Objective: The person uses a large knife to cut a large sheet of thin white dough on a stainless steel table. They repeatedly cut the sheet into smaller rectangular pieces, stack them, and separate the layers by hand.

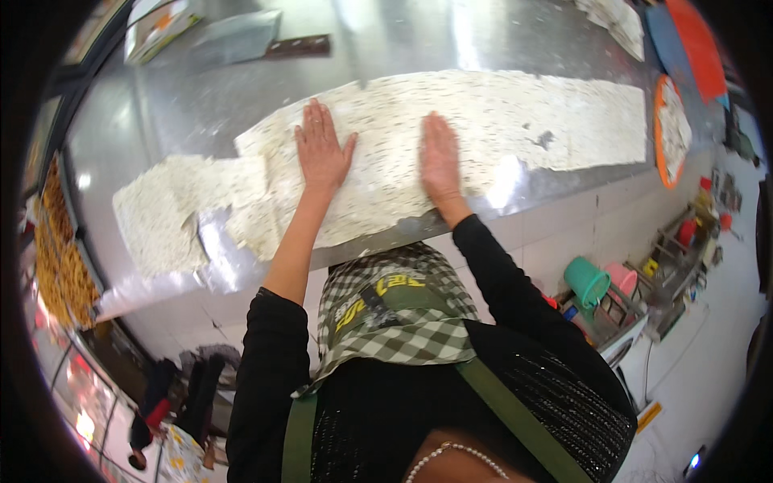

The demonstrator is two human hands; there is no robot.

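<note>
A long, thin sheet of speckled white dough (386, 151) lies across a steel worktable. Its lower edge is ragged, and a dark hole shows toward its right end. My left hand (323, 145) lies palm down on the sheet's left half, fingers extended and thumb spread. My right hand (439, 154), slightly blurred, also rests against the dough, its fingers straight and close together. Neither hand holds anything. Left of my left hand, a torn, irregular dough piece (157, 217) meets the sheet's end, with bare metal visible through a gap.
Beyond the dough lies a cleaver (299, 46) near a printed plastic bag (163, 30). An orange-rimmed basin (662, 163) with white contents stands at the table's right end. Golden-brown food (60, 253) fills a tray at left. Buckets (586, 282) stand lower right; people (175, 410) are lower left.
</note>
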